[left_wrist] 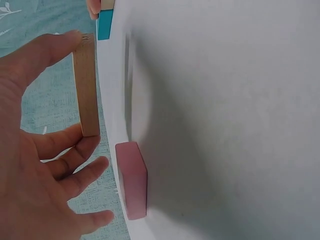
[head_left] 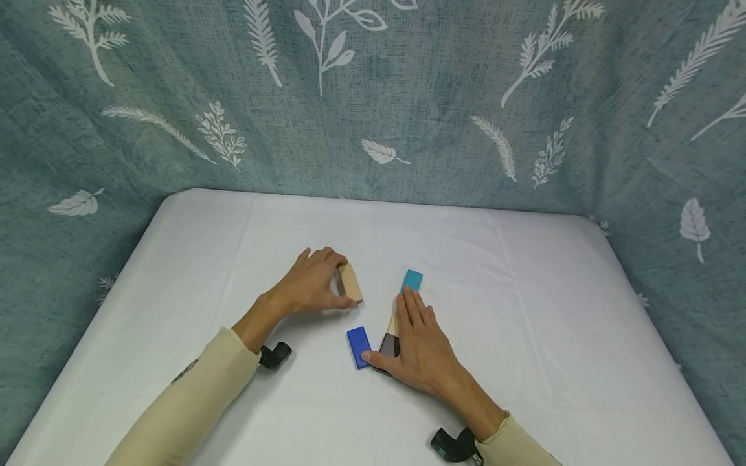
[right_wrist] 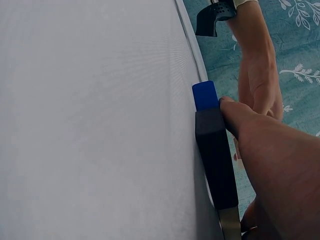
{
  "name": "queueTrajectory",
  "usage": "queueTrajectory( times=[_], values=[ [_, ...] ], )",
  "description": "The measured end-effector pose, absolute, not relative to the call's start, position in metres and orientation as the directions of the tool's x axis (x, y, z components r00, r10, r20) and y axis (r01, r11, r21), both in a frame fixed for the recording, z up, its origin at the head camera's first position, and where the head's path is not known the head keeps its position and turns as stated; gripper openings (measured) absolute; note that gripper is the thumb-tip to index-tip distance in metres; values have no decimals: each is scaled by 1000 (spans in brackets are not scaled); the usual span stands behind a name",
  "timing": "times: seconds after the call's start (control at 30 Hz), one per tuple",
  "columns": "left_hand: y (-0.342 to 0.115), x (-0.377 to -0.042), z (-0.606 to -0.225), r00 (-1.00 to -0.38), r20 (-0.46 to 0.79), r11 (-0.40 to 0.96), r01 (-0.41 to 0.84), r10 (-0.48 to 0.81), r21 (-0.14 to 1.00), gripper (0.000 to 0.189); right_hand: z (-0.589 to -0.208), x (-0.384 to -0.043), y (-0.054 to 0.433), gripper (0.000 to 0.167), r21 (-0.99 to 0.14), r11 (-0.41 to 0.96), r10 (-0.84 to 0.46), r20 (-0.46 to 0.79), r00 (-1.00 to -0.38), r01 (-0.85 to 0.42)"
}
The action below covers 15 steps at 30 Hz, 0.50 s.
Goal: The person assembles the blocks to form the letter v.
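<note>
My left hand (head_left: 315,285) pinches a plain wooden block (head_left: 350,283) by its two ends between thumb and fingertips. In the left wrist view, this block (left_wrist: 87,87) is held clear of the white cloth. A pink block (left_wrist: 134,182) lies under that hand, concealed by it in the head view. My right hand (head_left: 425,353) lies with straight fingers over a group of blocks. Its fingertips touch the teal block (head_left: 413,279), and its thumb touches the blue block (head_left: 358,348). Partly covered by the palm are a dark grey block (head_left: 389,345) and a pale wooden piece (head_left: 393,325).
A white cloth (head_left: 553,291) covers the table. Behind it and at both sides hangs a blue-green curtain (head_left: 437,110) with white leaf prints. Black wrist devices (head_left: 275,355) sit near both sleeve cuffs.
</note>
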<state>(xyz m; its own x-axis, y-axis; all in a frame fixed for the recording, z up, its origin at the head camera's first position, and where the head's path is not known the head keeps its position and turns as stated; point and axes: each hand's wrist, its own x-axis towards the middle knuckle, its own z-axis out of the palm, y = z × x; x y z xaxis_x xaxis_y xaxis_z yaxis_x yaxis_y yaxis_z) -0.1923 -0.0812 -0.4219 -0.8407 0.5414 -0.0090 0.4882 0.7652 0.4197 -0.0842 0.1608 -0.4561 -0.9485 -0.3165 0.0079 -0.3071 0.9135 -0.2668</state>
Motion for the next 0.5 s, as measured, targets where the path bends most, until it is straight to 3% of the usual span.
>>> queueTrajectory(
  times=[0.5],
  values=[
    [-82,-180,-428,-828,13,754,518,561,404,81,-457,-84,161,124,-259,915,-319,8,-948,-310]
  ],
)
